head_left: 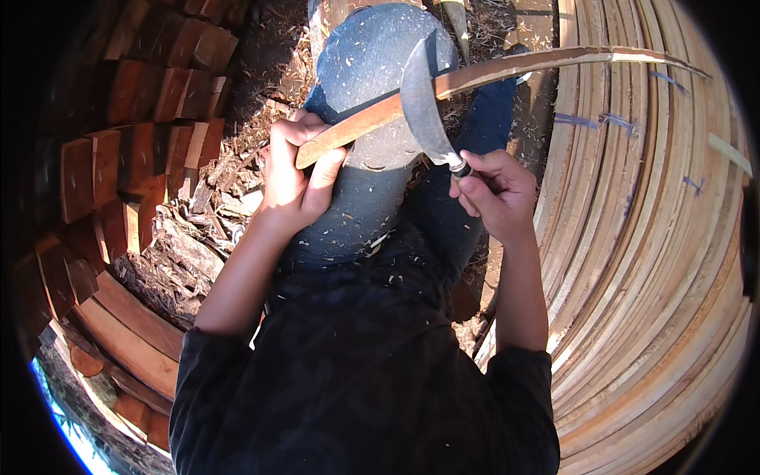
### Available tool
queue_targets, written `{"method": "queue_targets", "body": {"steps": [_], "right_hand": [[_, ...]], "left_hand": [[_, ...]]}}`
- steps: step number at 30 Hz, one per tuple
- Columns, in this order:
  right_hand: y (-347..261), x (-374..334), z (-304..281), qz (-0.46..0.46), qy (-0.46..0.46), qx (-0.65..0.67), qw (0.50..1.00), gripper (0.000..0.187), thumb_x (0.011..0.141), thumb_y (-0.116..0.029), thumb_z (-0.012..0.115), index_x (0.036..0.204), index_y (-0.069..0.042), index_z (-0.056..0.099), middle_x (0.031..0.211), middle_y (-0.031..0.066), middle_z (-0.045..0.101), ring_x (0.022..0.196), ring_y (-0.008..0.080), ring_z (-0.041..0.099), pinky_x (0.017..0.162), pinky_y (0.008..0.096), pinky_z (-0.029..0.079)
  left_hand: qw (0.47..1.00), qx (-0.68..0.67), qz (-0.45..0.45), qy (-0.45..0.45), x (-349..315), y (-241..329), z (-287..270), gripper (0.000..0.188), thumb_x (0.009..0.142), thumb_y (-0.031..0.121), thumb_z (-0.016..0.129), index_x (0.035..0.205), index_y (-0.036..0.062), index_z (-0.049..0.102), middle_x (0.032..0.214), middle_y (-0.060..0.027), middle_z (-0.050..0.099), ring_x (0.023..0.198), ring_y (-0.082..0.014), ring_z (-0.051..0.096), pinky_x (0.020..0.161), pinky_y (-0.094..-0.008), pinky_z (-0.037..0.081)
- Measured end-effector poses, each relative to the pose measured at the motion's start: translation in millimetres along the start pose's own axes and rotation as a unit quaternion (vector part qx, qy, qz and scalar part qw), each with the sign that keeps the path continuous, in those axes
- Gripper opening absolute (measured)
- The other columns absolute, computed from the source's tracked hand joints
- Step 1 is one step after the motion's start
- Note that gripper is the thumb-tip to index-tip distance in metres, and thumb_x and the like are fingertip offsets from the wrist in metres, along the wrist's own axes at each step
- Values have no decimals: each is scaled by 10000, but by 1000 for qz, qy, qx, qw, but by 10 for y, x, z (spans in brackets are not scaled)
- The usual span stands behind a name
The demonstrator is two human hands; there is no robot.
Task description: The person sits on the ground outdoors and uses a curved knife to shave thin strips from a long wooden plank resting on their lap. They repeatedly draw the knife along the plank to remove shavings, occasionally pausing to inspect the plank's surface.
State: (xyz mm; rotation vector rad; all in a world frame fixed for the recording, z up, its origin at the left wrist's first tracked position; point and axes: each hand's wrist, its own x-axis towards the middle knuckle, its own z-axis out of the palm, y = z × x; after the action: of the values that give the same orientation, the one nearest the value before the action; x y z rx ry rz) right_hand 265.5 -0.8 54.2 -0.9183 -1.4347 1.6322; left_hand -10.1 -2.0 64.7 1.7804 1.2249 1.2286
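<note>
A long, flat wooden strip [356, 123] lies across my raised knee and runs off to the upper right. My left hand [297, 170] is closed around its near left end, thumb along the lower edge. In my right hand [497, 190] is a sickle [425, 107], gripped by its dark handle with a pale metal collar. Its curved grey blade points up and crosses in front of the strip, just right of the knee's middle. Whether the cutting edge touches the wood I cannot tell.
To the left rises a stack of reddish-brown wood blocks [111, 166]. Long pale planks [633, 237] are piled on the right, some with blue marks. Wood shavings and bark chips [186, 245] litter the ground, and small flecks dot my jeans [372, 47].
</note>
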Motion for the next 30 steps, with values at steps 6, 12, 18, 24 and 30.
{"method": "queue_targets", "body": {"steps": [6,12,18,24,30], "right_hand": [[-151,110,39,5,170,147,974,243,869,-29,635,1102,-3,571,732,88,628,495,51,479,450,178,373],[-103,-37,42,-26,197,121,973,274,902,-44,585,1169,-41,523,745,136,609,471,76,474,412,196,368],[-102,-187,-188,-37,278,158,947,263,914,-36,561,1172,-48,513,747,137,608,482,81,493,409,189,364],[-11,-123,-50,6,159,48,986,209,925,-89,567,1121,-30,524,751,139,618,467,77,497,409,199,383],[84,-165,84,15,125,198,972,221,926,-126,576,1127,-78,498,741,133,571,434,91,454,359,203,359]], "left_hand": [[1000,-13,0,-3,-8,-16,17,274,869,38,601,971,39,346,837,-148,574,705,-214,509,653,-352,421],[1000,0,-10,-25,-12,-1,-25,292,870,48,603,977,41,331,823,-144,552,711,-225,493,694,-375,407],[1000,11,-2,-29,-28,2,-35,291,869,47,606,976,42,335,828,-139,535,704,-218,489,684,-360,405],[1000,15,3,-26,-14,-1,-37,292,869,53,611,976,35,341,831,-146,540,703,-214,494,684,-357,409],[1000,3,-3,-17,-32,1,-8,281,871,46,603,972,37,340,824,-141,548,702,-213,500,669,-360,412]]}}
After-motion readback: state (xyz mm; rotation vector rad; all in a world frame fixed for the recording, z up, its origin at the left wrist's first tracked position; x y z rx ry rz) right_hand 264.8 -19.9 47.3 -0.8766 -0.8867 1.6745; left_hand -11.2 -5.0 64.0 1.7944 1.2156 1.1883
